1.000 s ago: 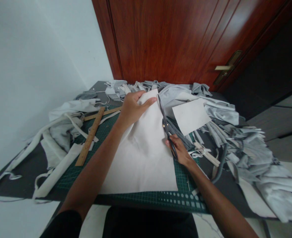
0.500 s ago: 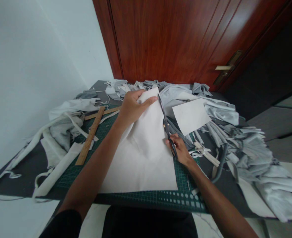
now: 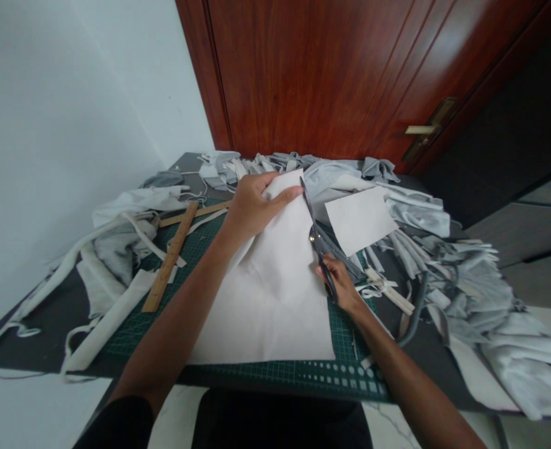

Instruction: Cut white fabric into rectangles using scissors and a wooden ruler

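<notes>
A large piece of white fabric [image 3: 275, 312] lies over the cutting mat, its far end lifted. My left hand [image 3: 252, 209] pinches that raised end, thumb on top and fingers partly hidden behind it. In my right hand [image 3: 337, 280] is a pair of dark scissors [image 3: 316, 240], with fingers through the handles. The blades point away from me along the fabric's right edge, their tips close to my left thumb. They look nearly closed. A smaller cut piece of white fabric [image 3: 360, 218] rests on the scraps to the right of the scissors.
A green cutting mat [image 3: 275, 374] covers the middle of the dark table [image 3: 14, 349]. On the left, a wooden ruler [image 3: 170, 259] lies across another ruler. Grey and white scraps [image 3: 476, 293] are heaped at the right, back and left. Behind stands a brown door [image 3: 303, 81].
Both hands have shifted slightly to the right, along with the scissors and the raised end of the fabric. The surrounding scraps and rulers stay put.
</notes>
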The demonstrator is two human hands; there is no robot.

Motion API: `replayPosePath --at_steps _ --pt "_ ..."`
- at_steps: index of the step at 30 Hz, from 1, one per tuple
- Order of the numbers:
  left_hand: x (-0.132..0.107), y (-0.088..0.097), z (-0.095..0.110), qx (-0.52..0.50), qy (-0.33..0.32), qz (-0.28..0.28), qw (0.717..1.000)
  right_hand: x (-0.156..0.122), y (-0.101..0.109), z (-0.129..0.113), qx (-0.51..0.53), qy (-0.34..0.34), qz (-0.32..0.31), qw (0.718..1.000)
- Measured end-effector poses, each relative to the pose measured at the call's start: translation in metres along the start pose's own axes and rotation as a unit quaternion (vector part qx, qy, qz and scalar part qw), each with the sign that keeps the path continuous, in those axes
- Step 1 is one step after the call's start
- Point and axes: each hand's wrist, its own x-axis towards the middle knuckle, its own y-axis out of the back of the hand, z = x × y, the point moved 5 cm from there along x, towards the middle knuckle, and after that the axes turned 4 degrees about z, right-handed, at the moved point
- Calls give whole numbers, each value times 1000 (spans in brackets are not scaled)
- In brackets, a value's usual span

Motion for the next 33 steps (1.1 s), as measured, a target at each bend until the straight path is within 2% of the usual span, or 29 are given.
replayPosePath --at_steps 15,22,33 --pt "-3 -7 -1 20 1 -14 1000 -1 2 -1 -11 11 2 1000" --pt "-3 -8 1 18 -1 -19 1000 -2 2 -1 -7 -5 1 1000" --pt "-4 -7 3 19 -2 -17 1000 -2 2 -2 -5 24 11 1000"
